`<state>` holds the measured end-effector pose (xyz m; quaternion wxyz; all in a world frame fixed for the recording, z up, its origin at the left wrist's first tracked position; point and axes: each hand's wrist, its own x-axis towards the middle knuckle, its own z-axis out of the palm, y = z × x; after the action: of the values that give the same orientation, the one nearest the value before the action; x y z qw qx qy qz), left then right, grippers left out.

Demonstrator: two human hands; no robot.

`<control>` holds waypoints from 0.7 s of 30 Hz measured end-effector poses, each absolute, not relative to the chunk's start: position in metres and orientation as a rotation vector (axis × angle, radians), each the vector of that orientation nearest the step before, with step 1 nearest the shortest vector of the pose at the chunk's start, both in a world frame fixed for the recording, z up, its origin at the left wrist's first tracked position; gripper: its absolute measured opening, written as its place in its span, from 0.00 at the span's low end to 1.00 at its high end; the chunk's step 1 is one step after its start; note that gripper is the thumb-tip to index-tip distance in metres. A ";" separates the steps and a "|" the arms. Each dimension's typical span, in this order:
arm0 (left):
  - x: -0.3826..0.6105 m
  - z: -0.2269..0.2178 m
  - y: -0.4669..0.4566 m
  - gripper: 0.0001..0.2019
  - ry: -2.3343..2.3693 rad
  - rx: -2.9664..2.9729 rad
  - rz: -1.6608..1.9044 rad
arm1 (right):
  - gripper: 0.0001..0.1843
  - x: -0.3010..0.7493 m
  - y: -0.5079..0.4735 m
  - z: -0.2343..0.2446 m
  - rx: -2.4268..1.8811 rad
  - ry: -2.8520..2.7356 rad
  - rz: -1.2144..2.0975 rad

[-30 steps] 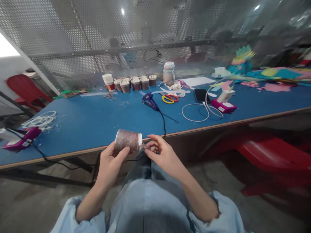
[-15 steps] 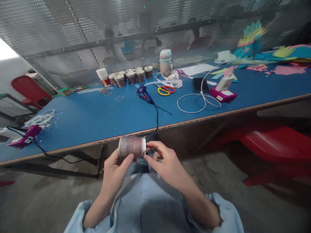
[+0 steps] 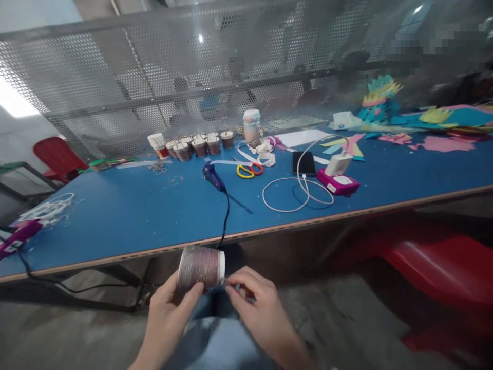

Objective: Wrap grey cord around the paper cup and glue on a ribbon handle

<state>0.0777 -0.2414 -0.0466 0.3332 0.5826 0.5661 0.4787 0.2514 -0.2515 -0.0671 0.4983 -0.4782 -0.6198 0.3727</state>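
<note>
Head view: left fingers (image 3: 194, 295) were clasped round a string-wrapped cup (image 3: 200, 267), thumb on the near side, left hand (image 3: 167, 316) under and behind it. Right hand (image 3: 264, 308) had thumb and forefinger brought together by the white rim (image 3: 222, 265); whether they pinched a strand or just touched the rim, couldn't tell, too blurred. Cup lay on its side in the air, rim to the right, just off the counter (image 3: 127, 205)'s front edge, over the lap.

Risks, as judged: only the left grip seemed to carry the cup, so a loosened hold or a bump could have dropped it to the floor (image 3: 331, 318). Too hard a squeeze could have dented the wall if it was paper. A sharp tug at the rim could have loosened the string turns, if an end was free there.

Further out: a blue glue gun (image 3: 213, 176) lay on the counter, its black cord (image 3: 226, 218) running over the edge behind the cup; an arm snagging that cord could have dragged the gun off. Scissors (image 3: 252, 172) sat near the gun, brown cups (image 3: 200, 147) farther back, phone (image 3: 304, 163) and purple power strip (image 3: 339, 183) to the right.
</note>
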 end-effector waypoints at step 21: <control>0.070 -0.006 -0.166 0.08 1.377 1.751 1.305 | 0.06 0.265 -0.182 -0.009 -1.158 -1.734 0.822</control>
<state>0.0701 -0.1657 -0.0055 0.2765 0.6519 0.5125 0.4857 0.2649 -0.1816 -0.0089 0.4351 -0.4654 -0.6964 0.3303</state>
